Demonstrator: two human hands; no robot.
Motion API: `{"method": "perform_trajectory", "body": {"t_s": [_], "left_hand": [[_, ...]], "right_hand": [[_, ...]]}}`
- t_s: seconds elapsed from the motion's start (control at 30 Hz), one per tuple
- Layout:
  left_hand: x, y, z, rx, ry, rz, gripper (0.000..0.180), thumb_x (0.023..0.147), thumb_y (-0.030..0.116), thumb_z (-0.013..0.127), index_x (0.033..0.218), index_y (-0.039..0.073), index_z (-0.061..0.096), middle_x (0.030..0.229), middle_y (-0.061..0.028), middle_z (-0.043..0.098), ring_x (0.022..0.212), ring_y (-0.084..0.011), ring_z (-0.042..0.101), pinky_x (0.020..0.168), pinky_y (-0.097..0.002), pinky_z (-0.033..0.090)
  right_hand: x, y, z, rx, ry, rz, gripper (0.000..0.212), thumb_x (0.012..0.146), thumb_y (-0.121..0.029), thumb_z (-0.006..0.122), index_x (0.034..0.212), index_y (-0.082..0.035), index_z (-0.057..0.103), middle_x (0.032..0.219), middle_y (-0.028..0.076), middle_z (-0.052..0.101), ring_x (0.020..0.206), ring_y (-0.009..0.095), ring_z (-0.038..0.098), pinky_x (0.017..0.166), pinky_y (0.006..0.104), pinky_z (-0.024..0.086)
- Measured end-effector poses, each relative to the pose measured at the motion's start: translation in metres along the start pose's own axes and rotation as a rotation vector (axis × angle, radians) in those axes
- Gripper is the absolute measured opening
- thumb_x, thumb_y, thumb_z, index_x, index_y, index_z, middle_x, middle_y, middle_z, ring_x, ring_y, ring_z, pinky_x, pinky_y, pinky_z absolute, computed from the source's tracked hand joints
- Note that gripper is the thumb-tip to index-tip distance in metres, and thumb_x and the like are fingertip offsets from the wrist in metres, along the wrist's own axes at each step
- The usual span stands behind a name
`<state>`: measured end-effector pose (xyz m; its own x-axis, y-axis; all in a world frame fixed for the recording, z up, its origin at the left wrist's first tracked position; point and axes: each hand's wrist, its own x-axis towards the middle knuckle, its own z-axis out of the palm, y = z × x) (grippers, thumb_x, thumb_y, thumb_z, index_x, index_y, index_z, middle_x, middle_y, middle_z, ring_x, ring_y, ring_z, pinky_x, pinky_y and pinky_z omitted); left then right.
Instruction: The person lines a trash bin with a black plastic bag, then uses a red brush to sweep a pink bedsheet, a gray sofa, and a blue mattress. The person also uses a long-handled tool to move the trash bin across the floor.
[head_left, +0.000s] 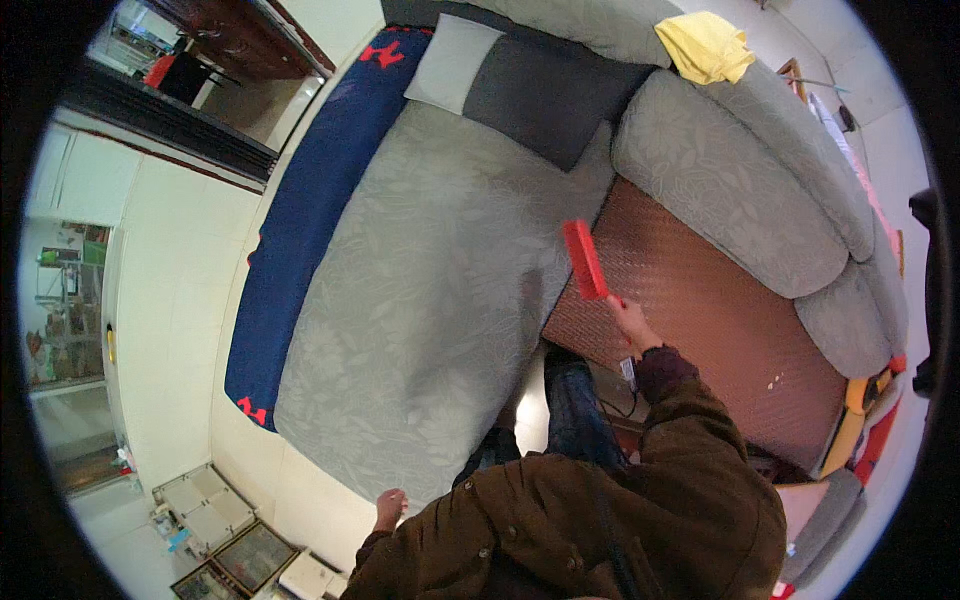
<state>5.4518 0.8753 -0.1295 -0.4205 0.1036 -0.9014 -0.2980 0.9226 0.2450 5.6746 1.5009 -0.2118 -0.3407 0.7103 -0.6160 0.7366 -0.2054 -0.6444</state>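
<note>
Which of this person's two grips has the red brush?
The right grip, closed on the red brush by its handle. The left grip, near the lower edge of the grey cover, shows no brush.

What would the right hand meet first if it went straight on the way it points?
Probably the dark grey cushion, the red brush in the right hand leading. Height is unclear, so the brush might graze the grey floral cover sooner.

Readable text: none.
White tag (628, 373): by the near edge of the brown woven mat (710, 300), beside the right jacket cuff (667, 372); any print too small to read.
Pale marks (775, 381): on the mat, toward its right side; cannot tell whether writing.
</note>
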Motion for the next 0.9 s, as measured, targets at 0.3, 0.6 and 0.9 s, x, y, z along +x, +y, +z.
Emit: {"method": "perform_trajectory", "body": {"t_s": [0.3,0.6,0.9], "left_hand": [[0.028,0.156,0.071,-0.142,0.053,-0.016,0.035,0.080,0.022,0.055,0.105,-0.002,0.052,0.077,-0.0083,0.062,0.063,-0.0140,0.058,0.053,-0.0254,0.046],[0.019,0.168,0.159,-0.150,-0.115,-0.244,0.039,0.080,0.027,0.057,0.109,0.001,0.052,0.082,-0.0073,0.064,0.069,-0.0145,0.060,0.056,-0.0267,0.047],[0.017,0.193,0.193,-0.204,-0.123,-0.109,0.035,0.082,0.024,0.056,0.108,0.001,0.052,0.080,-0.0069,0.063,0.067,-0.0132,0.059,0.057,-0.0266,0.046]], "right_hand": [[0.210,-0.009,-0.091,-0.074,0.204,-0.117,0.052,0.082,-0.047,0.047,0.093,0.003,0.056,0.081,0.023,0.058,0.081,0.038,0.056,0.069,0.0408,0.041],[0.314,-0.019,-0.067,-0.428,0.312,-0.120,0.048,0.084,-0.043,0.043,0.103,0.000,0.051,0.083,0.023,0.059,0.079,0.039,0.056,0.067,0.0461,0.044],[0.117,0.015,0.043,-0.487,-0.516,-0.440,0.043,0.084,-0.043,0.043,0.096,-0.002,0.051,0.083,0.023,0.058,0.079,0.039,0.056,0.069,0.0462,0.044]]}}
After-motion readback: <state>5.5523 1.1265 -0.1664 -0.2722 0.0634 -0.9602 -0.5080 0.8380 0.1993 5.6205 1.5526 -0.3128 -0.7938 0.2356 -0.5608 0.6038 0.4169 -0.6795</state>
